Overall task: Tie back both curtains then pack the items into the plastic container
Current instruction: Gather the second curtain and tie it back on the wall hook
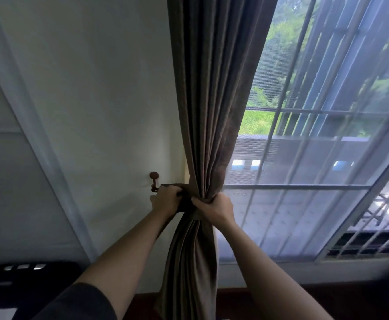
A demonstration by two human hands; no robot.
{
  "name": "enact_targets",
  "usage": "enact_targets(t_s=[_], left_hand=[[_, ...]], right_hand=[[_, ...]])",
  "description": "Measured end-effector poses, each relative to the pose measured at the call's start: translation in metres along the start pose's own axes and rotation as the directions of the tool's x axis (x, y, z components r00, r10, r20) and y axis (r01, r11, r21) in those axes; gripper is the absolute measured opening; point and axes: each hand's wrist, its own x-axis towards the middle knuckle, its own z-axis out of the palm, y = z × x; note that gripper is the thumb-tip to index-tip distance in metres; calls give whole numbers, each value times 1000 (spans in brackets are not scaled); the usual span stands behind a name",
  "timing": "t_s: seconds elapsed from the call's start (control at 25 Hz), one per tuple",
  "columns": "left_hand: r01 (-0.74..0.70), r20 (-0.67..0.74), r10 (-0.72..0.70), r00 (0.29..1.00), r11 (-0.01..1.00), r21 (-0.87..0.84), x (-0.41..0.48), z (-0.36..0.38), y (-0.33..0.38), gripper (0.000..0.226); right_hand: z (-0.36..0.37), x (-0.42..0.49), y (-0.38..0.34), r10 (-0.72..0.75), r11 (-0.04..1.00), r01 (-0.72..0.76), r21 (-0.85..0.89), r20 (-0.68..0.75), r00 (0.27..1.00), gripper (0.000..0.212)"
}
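1. Pale wall (96,88) fills the left of the head view, and one window (327,146) with a mesh screen and metal bars fills the right, with greenery outside.
2. One curtain (212,88) is in view, brown and pleated, hanging at the wall's edge where the window begins.
3. Its long axis runs top to bottom of the frame. The folds narrow to a tight waist just above mid-height of the lower half, then spread again and fall toward the bottom edge, leaning slightly left.
4. One tieback band (172,186), dark like the curtain, stretches roughly level from the waist leftward to the wall.
5. One hook (154,180), a small round-knobbed brown peg, sticks out of the wall just left of the band's end.
6. Two bare hands reach up from below. The left grip (166,199) is clenched round the tieback band right beside the hook.
7. The right grip (214,207) is clenched on the gathered curtain at its waist, touching the band there.
8. One dark sleeve (80,303) shows on the left arm.
9. One black object (27,280) sits at lower left; its kind is unclear.
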Motion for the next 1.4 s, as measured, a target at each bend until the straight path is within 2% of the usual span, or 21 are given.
enact_targets(t_s=[0.12,0.28,0.36,0.44,0.52,0.56,0.6,0.64,0.68,0.8,0.88,1.04,1.12,1.16,1.24,1.28,1.4], left_hand=[[53,-141,-86,986,974,-218,-6,13,14,16],[166,-115,-211,971,936,-311,-5,15,13,19],[197,-39,-236,971,881,-429,-6,19,12,18],[235,87,-236,968,718,-655,-10,23,11,19],[267,209,-171,963,484,-833,-18,22,14,26],[291,263,-125,957,367,-884,-22,20,15,29],[307,295,-86,952,286,-908,-25,18,16,32],[313,311,-50,949,254,-915,-26,18,14,33],[313,320,-12,947,257,-914,-26,18,12,33],[347,391,68,918,342,-873,-24,22,9,34],[402,462,87,883,368,-838,-21,25,9,38],[464,491,75,868,232,-855,-15,20,13,34],[469,491,50,870,226,-854,-13,18,14,34],[467,488,45,872,225,-855,-13,18,15,34],[456,478,38,878,238,-857,-12,19,17,33],[443,466,37,884,249,-861,-13,19,18,33],[420,446,56,893,249,-873,-16,18,22,33]], right_hand=[[8,-7,10,0,972,-9,234,36,999,23],[18,-13,19,-27,910,6,415,44,999,12],[22,-13,22,-28,894,3,449,49,998,10],[23,-9,26,-53,880,3,474,92,994,16],[23,-6,29,-77,847,-20,532,160,984,28],[24,-4,29,-69,789,-68,611,197,978,31],[25,-5,28,-49,687,-135,714,231,972,33],[28,-4,29,5,632,-184,753,234,972,33],[30,-3,29,43,586,-215,781,234,971,35],[35,10,39,119,684,-226,694,200,973,31],[36,15,45,125,659,-231,716,199,972,25],[42,16,49,221,586,-303,751,212,952,10],[45,18,48,294,517,-390,762,270,917,15],[43,20,48,327,521,-419,744,279,903,29],[32,22,48,316,690,-388,611,228,921,56],[26,23,47,263,775,-328,540,195,945,58],[15,35,49,92,891,-190,413,245,965,37]])
